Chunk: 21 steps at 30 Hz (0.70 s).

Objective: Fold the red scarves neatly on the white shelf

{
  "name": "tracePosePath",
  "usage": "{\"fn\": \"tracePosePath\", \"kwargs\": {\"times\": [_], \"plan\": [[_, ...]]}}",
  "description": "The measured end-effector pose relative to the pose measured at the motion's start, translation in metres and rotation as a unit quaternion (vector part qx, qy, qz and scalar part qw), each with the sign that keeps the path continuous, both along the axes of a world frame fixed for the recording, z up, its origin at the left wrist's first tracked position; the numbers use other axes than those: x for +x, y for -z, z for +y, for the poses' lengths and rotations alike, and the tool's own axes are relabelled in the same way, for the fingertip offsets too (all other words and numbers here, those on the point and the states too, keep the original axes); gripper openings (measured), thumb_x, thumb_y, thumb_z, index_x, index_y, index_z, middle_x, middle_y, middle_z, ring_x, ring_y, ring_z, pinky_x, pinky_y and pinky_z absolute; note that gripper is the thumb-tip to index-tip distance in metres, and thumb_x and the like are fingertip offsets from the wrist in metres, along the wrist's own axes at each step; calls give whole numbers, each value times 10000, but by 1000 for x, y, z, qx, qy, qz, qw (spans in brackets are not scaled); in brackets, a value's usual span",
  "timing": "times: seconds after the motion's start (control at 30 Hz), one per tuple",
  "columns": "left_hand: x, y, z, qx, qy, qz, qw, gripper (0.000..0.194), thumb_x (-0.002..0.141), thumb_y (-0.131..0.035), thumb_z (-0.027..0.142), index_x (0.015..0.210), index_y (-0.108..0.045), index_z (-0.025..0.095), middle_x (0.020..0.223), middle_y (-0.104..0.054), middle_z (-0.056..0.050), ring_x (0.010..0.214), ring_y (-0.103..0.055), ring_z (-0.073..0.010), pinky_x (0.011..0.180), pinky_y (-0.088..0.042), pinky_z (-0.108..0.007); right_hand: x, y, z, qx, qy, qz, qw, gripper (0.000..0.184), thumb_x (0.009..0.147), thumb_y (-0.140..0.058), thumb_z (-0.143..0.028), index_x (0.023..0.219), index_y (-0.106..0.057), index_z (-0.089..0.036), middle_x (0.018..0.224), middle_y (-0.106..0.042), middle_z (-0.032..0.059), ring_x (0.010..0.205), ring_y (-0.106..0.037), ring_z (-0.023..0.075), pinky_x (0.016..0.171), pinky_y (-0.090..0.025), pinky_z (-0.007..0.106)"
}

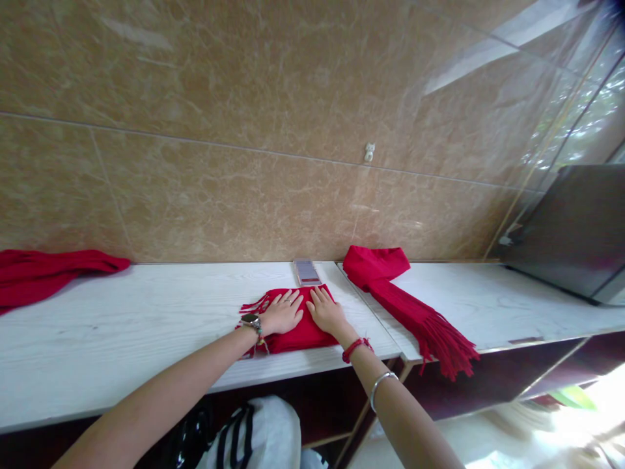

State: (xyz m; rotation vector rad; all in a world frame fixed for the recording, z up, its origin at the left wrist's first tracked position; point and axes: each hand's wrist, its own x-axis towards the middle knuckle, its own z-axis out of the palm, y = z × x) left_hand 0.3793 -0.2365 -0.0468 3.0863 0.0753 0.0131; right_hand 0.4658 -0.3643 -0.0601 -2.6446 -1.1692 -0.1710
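A folded red scarf [297, 339] lies flat on the white tabletop in front of me, its fringe sticking out on the left. My left hand [282, 314] rests palm down on the scarf's left half, fingers stretched out. On the right half lies my right hand [326, 314], also flat with its fingers extended. Both palms touch the cloth, and neither grips it. Just behind the scarf is a phone [307, 273], close to the wall.
A second red scarf [390, 296] lies bent at the right, its fringe hanging over the front edge. More red cloth [53, 273] lies far left. A dark grey box-shaped appliance [571, 234] stands at the right end. The tiled wall [244, 195] bounds the white table [146, 326] behind.
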Motion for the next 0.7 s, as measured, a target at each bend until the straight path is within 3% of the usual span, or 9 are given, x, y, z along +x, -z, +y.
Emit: {"fn": "tracePosePath", "kwargs": {"times": [0.23,0.4,0.53,0.7], "plan": [[-72,-2,62,6,-103,-6,995,552,900,-242,422,1410,-236,210,1477,-164,-91,1338,-114,-341,1023,-191,-537,-59,-1,65,41,-43,4,998,495,913,-252,-367,1332,-370,-130,1422,-328,120,1323,-223,250,961,-344,515],[-113,-3,101,21,-157,-6,987,557,901,-254,417,1414,-228,202,1478,-158,-104,1328,-112,-377,1019,-204,-522,-92,0,114,51,-80,19,995,501,913,-239,-368,1335,-363,-127,1425,-322,118,1321,-216,253,969,-317,541],[-126,-9,108,21,-174,10,984,549,909,-253,412,1420,-203,214,1481,-146,-100,1332,-122,-356,1021,-211,-502,-104,-1,129,62,-82,29,994,495,910,-246,-365,1336,-360,-139,1437,-300,110,1327,-196,249,970,-313,539],[-125,-12,104,25,-173,4,985,546,907,-252,433,1413,-222,230,1480,-162,-82,1335,-133,-337,1031,-200,-496,-96,-6,125,29,-94,58,993,505,908,-261,-384,1353,-330,-154,1462,-238,110,1339,-165,222,1014,-246,532]]}}
